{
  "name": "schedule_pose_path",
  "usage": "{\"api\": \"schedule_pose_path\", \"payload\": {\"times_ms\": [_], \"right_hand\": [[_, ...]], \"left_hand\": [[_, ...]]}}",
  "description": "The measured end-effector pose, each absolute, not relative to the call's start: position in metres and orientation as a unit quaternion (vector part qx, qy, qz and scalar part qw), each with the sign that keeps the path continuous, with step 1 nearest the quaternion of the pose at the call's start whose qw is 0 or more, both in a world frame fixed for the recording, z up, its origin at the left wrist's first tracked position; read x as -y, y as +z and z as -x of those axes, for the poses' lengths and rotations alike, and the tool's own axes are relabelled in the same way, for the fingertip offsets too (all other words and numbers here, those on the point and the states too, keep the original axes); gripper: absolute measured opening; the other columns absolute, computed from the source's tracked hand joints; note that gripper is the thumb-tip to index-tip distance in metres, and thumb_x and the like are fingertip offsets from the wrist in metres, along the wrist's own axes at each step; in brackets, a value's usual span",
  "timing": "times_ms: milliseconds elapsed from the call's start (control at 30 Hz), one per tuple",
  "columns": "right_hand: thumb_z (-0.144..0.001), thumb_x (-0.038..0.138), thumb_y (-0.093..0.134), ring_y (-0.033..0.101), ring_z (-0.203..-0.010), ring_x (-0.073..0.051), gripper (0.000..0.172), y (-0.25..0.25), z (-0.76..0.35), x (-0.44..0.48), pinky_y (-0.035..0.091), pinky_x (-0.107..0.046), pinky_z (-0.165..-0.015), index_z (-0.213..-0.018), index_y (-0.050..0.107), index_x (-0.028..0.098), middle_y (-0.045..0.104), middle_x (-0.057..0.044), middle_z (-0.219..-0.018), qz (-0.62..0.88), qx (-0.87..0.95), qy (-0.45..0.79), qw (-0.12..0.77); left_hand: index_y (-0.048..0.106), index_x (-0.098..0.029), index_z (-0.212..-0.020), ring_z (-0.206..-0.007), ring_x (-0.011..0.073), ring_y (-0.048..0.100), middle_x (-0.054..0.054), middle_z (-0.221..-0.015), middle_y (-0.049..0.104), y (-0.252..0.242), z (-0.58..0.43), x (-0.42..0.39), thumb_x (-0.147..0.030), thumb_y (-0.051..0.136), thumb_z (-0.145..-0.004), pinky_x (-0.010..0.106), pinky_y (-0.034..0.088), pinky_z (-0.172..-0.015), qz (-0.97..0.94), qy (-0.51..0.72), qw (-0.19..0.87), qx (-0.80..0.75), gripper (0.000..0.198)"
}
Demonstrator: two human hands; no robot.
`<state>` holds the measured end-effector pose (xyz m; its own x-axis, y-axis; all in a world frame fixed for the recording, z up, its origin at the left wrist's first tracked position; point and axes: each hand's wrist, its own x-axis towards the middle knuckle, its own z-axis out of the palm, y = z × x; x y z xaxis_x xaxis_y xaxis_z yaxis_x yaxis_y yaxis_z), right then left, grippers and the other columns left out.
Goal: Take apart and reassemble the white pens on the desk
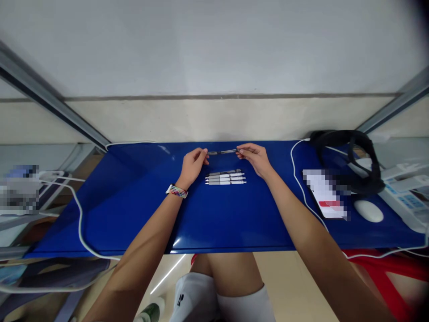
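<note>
Between my two hands a dark, partly clear pen (223,152) lies level, near the back of the blue table. My left hand (195,164) pinches its left end between thumb and fingers. At the other end, my right hand (254,157) grips the tip with thumb and forefinger. Just below, several pens (225,179) rest side by side in a neat stack of rows, all pointing the same way. Most of these are grey and white, and the topmost one (224,172) is darker.
The blue table (134,192) meets a pale wall behind. To the right are a phone (325,194), a white mouse (368,210), a black strap-like headset (350,156) and a white cable (295,172). Another white cable (80,219) hangs over the left side.
</note>
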<state>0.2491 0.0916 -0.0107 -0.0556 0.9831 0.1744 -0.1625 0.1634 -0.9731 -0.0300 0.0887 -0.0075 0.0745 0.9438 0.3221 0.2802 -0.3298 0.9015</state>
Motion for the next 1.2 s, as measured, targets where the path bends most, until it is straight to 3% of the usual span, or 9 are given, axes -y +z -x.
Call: {"api": "schedule_pose_path", "payload": {"times_ms": [300,967,1200], "right_hand": [[-0.069,0.048,0.1,0.074,-0.079,-0.021,0.034,-0.0113,-0.251,-0.0926,0.061,-0.04,-0.082,-0.094,0.088,0.027,0.082,-0.004,-0.086,0.389,0.47,0.524,0.594],[-0.075,0.053,0.091,0.073,-0.08,-0.023,0.035,-0.0147,-0.2553,-0.0966,0.062,-0.044,-0.083,-0.096,0.081,0.028,0.078,-0.005,-0.086,0.429,0.461,0.481,0.61],[-0.073,0.047,0.091,0.072,-0.076,-0.021,0.03,-0.0161,-0.2568,-0.0981,0.062,-0.042,-0.08,-0.093,0.083,0.026,0.078,-0.005,-0.083,0.428,0.442,0.478,0.627]], "left_hand": [[0.074,-0.02,-0.107,-0.073,0.0152,0.074,0.005,-0.093,0.077,-0.0146,0.0338,-0.0955,-0.041,0.08,-0.093,0.027,0.06,-0.067,-0.588,0.536,0.412,-0.443,0.026],[0.072,-0.021,-0.111,-0.075,0.017,0.075,0.004,-0.085,0.075,-0.0158,0.037,-0.0957,-0.04,0.077,-0.093,0.03,0.063,-0.071,-0.573,0.551,0.415,-0.442,0.027],[0.073,-0.02,-0.11,-0.074,0.0161,0.075,0.004,-0.085,0.075,-0.0157,0.0377,-0.0958,-0.035,0.076,-0.093,0.029,0.063,-0.07,-0.559,0.56,0.418,-0.447,0.022]]}}
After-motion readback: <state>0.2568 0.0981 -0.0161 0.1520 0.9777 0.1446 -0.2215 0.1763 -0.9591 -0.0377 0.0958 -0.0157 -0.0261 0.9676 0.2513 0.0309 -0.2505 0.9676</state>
